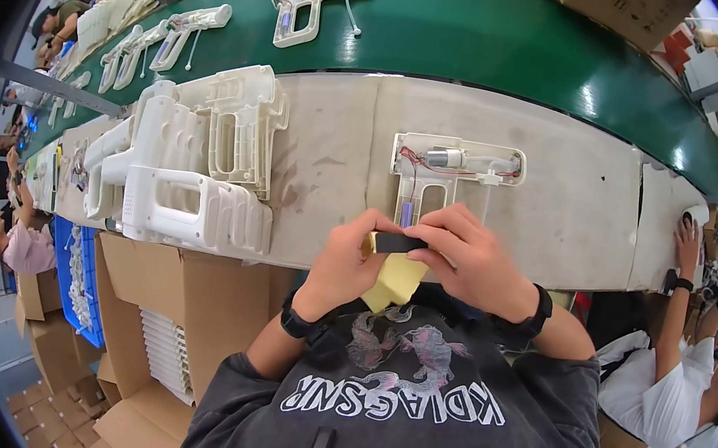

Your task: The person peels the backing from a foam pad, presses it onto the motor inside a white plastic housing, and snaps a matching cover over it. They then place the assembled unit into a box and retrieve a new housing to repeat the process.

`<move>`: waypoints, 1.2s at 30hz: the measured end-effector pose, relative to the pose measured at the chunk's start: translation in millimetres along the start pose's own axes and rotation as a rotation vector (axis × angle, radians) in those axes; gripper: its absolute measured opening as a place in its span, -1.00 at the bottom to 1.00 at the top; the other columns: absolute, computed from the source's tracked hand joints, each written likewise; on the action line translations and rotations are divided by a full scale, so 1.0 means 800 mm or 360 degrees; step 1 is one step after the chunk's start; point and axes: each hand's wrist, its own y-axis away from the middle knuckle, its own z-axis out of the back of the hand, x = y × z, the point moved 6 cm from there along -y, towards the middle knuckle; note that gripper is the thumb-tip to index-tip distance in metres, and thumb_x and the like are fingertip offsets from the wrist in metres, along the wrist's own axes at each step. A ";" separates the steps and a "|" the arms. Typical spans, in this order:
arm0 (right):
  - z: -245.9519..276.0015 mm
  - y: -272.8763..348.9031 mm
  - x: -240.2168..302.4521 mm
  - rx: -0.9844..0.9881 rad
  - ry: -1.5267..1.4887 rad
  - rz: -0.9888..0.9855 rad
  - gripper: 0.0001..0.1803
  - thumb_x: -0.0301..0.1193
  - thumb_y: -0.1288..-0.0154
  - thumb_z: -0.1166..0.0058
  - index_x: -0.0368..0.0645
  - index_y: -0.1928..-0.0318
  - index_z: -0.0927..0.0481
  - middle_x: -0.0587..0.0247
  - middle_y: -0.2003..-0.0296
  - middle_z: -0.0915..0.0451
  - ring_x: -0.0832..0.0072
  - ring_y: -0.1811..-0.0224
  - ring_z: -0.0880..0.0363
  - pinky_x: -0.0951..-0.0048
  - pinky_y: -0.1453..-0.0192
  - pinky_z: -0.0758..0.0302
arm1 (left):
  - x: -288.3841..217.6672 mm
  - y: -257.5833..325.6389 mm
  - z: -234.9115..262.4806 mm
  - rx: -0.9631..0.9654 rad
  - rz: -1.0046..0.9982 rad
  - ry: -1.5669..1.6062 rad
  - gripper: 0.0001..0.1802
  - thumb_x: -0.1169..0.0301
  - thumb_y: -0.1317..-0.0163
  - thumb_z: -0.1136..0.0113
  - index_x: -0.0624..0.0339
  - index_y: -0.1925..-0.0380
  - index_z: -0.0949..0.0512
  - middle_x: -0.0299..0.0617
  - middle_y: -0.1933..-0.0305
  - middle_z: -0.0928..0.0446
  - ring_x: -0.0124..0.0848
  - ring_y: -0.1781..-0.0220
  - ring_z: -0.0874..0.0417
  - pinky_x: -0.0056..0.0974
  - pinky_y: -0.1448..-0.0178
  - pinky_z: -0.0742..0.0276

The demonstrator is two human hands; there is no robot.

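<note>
At the table's front edge, in front of my chest, both hands are closed on a small black strip (399, 244) with yellow paper (396, 282) hanging below it. My left hand (349, 254) pinches its left end and the yellow paper. My right hand (470, 262) grips the right end between thumb and fingers. Just beyond them lies an open white gun-shaped housing half (510, 165), with a silver motor (443, 158), thin red wires and a purple cylinder (406, 214) in its handle. My fingers partly hide the handle's lower end.
Stacked white housing shells (161, 194) stand on the table at left. A green conveyor belt (501, 42) beyond carries several similar housings (298, 8). Cardboard boxes (220, 297) and a blue crate (77, 282) sit below left. Other people work at both sides; one's arm (675, 318) reaches in at right.
</note>
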 end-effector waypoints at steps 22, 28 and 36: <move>0.018 -0.045 -0.129 -0.0010 0.0594 0.0007 -0.74 -0.52 -0.17 -0.27 -0.22 0.11 -0.58 0.18 0.14 -0.57 0.20 0.03 -0.50 0.23 -0.01 -0.51 | 0.013 0.016 0.014 0.0013 0.0249 -0.0059 -0.86 0.56 -0.28 -0.23 0.31 0.20 -0.50 -0.13 0.34 -0.58 -0.40 0.26 -0.56 -0.33 0.08 -0.47; 0.025 -0.044 -0.097 -0.0048 0.0636 0.0062 -0.66 -0.49 -0.11 -0.34 -0.19 0.06 -0.62 0.18 0.11 -0.60 0.19 0.03 -0.50 0.23 -0.04 -0.49 | 0.018 0.018 0.011 0.0004 0.0224 -0.0079 -0.86 0.54 -0.29 -0.24 0.30 0.19 -0.51 -0.14 0.35 -0.59 -0.40 0.27 -0.56 -0.32 0.09 -0.48; -0.016 -0.019 -0.003 0.0272 -0.0200 0.0099 -0.56 -0.44 -0.06 -0.44 -0.13 0.00 -0.64 0.24 0.13 -0.59 0.25 0.07 -0.48 0.29 -0.02 -0.49 | 0.005 0.007 0.000 -0.0002 0.0089 -0.0249 -0.80 0.66 -0.14 -0.14 0.29 0.21 -0.50 0.08 0.33 -0.57 0.02 0.32 -0.61 -0.16 0.22 -0.50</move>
